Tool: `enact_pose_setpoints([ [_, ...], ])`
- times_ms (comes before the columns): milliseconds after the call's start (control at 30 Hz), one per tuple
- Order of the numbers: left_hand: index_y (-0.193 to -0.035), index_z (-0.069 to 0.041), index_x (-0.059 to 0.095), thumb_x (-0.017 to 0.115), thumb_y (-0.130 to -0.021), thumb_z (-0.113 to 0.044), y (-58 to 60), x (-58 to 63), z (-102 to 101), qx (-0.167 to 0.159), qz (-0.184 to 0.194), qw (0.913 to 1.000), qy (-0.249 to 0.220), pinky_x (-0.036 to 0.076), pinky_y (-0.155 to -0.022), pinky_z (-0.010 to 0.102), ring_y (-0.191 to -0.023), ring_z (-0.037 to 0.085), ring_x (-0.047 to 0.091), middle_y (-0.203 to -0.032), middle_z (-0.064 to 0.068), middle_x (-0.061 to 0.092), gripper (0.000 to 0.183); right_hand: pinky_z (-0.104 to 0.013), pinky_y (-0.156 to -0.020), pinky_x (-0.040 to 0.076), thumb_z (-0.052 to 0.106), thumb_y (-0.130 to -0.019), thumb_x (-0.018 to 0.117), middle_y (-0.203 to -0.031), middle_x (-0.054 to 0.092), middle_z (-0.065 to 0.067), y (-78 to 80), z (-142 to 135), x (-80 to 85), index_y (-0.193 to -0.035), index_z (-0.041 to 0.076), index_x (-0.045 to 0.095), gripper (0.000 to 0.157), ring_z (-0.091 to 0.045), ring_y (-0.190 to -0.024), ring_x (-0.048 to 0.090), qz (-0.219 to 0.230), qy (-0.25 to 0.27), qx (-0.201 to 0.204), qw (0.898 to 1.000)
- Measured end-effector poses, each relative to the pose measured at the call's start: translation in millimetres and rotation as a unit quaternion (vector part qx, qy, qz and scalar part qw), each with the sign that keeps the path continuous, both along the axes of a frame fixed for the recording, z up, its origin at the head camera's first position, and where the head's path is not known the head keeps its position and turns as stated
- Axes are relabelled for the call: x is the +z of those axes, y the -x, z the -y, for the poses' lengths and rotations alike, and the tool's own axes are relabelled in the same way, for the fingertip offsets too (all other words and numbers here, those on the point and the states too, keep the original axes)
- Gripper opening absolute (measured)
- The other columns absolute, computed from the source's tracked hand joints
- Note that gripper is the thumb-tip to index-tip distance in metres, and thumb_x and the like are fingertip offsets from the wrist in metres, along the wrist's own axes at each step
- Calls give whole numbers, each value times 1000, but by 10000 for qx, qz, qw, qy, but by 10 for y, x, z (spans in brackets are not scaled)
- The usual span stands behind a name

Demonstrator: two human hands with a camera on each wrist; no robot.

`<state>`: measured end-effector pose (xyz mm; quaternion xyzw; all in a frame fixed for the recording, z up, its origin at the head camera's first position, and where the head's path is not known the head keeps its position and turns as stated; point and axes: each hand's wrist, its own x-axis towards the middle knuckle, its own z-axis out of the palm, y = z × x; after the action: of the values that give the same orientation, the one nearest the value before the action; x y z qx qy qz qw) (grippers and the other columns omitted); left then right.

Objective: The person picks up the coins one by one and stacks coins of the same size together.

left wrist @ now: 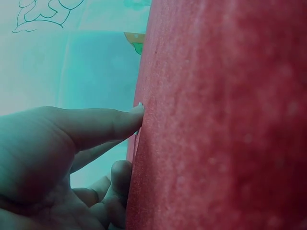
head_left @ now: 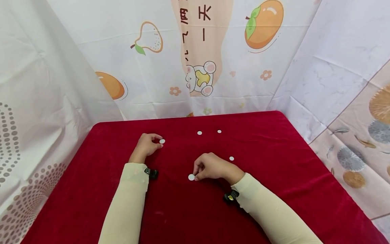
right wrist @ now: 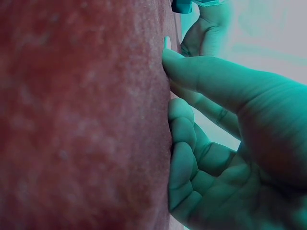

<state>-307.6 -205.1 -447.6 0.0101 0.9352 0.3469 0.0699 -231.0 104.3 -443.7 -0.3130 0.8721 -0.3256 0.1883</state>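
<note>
Near the far left of the red cloth, my left hand has its thumb and index finger at opposite edges of a small flat white disc. The left wrist view shows that thumb down at the cloth, with only slivers of the disc showing beside its tip. Nearer to me, my right hand pinches the edge of another white disc between thumb and index finger. In the right wrist view this disc appears edge-on beyond the thumb tip, while the other fingers curl against the cloth.
Three more white discs lie on the red cloth: one at the back middle, one beside it, and one behind my right wrist. Printed curtains hang behind the table and along both sides.
</note>
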Motion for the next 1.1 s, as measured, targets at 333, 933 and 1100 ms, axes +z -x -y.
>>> enact_pose_setpoints([
  [333,-127,-6,72,76,-93,-18,-10,18,37,199,-3,9998,-89,48,-103,54,-123,38,52,-137,22,57,36,-27,-67,55,18,-84,88,-72,71,13,3,3,18,-82,25,78,12,-8,-68,65,18,23,37,10000],
  [933,-118,-7,75,79,-92,-20,-8,-5,6,222,-52,9997,-127,50,-96,50,-116,35,54,-131,20,60,30,-27,-67,55,17,-84,88,-72,70,13,-10,-5,29,-82,25,78,13,-9,-68,65,63,19,-4,10000],
  [1100,-123,-6,73,78,-92,-19,9,-10,11,131,-95,9999,-56,50,-98,51,-118,37,53,-133,22,58,34,-27,-67,54,17,-84,88,-72,71,12,-8,2,24,-82,25,78,13,-9,-68,65,84,31,-14,10000],
])
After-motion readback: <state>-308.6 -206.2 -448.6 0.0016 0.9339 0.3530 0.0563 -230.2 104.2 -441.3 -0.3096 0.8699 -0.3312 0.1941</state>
